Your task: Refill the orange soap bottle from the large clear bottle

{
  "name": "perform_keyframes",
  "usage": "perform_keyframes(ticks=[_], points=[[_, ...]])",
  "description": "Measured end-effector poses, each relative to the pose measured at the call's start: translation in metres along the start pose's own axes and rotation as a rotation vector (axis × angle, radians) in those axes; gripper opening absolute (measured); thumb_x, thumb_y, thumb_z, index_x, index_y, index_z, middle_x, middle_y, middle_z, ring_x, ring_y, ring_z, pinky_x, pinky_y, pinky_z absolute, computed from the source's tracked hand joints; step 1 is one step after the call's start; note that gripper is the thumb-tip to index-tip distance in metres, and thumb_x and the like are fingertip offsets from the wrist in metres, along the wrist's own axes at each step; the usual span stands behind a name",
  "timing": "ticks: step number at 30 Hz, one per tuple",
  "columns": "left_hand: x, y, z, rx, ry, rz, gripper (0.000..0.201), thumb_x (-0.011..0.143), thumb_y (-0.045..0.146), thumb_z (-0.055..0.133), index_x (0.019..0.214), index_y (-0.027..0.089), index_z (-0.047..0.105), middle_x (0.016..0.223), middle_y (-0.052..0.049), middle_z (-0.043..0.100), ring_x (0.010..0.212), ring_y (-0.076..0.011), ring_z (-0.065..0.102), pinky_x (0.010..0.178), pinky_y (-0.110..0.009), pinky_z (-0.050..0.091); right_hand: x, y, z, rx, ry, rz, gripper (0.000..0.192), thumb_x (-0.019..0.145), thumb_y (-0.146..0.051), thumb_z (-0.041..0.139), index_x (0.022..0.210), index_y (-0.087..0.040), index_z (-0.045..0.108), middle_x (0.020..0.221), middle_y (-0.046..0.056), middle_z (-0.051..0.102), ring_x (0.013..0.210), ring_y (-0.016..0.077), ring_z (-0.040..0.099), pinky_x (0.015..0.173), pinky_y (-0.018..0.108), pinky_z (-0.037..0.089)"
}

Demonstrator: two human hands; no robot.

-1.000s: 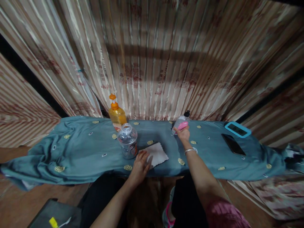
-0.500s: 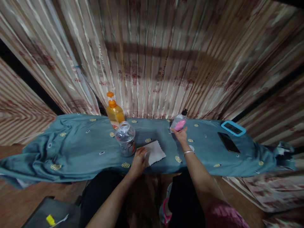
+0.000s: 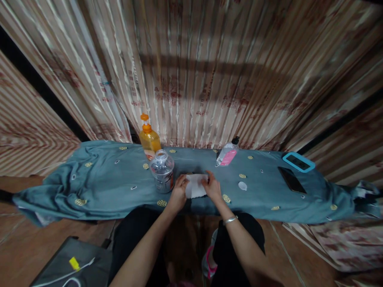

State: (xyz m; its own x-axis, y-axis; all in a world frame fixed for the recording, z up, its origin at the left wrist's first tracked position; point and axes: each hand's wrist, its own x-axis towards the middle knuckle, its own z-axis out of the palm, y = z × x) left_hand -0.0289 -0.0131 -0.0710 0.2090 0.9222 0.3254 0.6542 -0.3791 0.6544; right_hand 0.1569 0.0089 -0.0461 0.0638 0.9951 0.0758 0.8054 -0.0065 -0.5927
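Note:
Between my hands, near the front middle of the cloth-covered table, is a white sheet (image 3: 196, 186) with a scalloped edge. My left hand (image 3: 178, 193) grips its left side with the fingers closed, while my right hand (image 3: 212, 187) pinches the right side. Just left of my left hand stands a clear, wide plastic bottle (image 3: 162, 175) with an uncapped neck. Behind it is an orange pump bottle (image 3: 150, 141). A clear bottle with a pink label and black top (image 3: 228, 153) stands upright beyond my right hand, apart from it.
A small white disc (image 3: 242, 185) lies right of my right hand. Farther right are a black phone (image 3: 291, 180) and a blue-framed digital clock (image 3: 298, 162). The teal cloth (image 3: 104, 187) bunches at both ends, with a curtain (image 3: 191, 79) behind.
My right hand has let go of the pink-labelled bottle and come back left to the white sheet. The sheet has turned and is now held from both sides.

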Motion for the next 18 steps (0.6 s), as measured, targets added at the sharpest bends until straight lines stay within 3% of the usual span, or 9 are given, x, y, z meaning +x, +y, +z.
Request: perform_keyframes(ticks=[5,9,12,18], points=[[-0.002,0.011,-0.003,0.064,-0.031,0.019,0.059,0.073,-0.007,0.041,0.125,0.011,0.060,0.147,-0.016,0.048,0.147,-0.0288,0.033,0.119,-0.056,0.033,-0.016,0.001,-0.003,-0.119,0.089,-0.188,0.050,0.091,-0.033,0.060,0.137,-0.021,0.047,0.147,0.012,0.041,0.133,0.0301,0.043,0.107,0.056,0.040],[-0.009,0.018,-0.004,0.109,-0.144,-0.033,0.048,0.080,-0.002,0.042,0.121,0.012,0.062,0.135,-0.017,0.060,0.135,-0.0264,0.049,0.116,-0.054,0.037,-0.035,-0.009,0.018,-0.140,0.005,-0.390,0.040,0.092,-0.031,0.059,0.131,-0.020,0.053,0.139,0.010,0.050,0.129,0.0266,0.048,0.106,0.053,0.042],[-0.012,0.020,-0.005,0.141,-0.191,-0.072,0.044,0.083,0.000,0.043,0.120,0.013,0.063,0.133,-0.016,0.062,0.133,-0.0256,0.052,0.116,-0.052,0.037,-0.044,-0.010,0.031,-0.137,-0.014,-0.437,0.040,0.092,-0.030,0.060,0.130,-0.020,0.054,0.140,0.011,0.049,0.131,0.0276,0.046,0.107,0.055,0.040],[-0.016,0.024,-0.012,0.179,-0.242,-0.100,0.045,0.081,0.001,0.047,0.122,0.013,0.061,0.141,-0.016,0.056,0.140,-0.0288,0.045,0.117,-0.055,0.034,-0.057,0.008,0.022,-0.064,-0.020,-0.446,0.044,0.093,-0.030,0.058,0.135,-0.020,0.050,0.142,0.011,0.047,0.133,0.0285,0.045,0.108,0.056,0.039]])
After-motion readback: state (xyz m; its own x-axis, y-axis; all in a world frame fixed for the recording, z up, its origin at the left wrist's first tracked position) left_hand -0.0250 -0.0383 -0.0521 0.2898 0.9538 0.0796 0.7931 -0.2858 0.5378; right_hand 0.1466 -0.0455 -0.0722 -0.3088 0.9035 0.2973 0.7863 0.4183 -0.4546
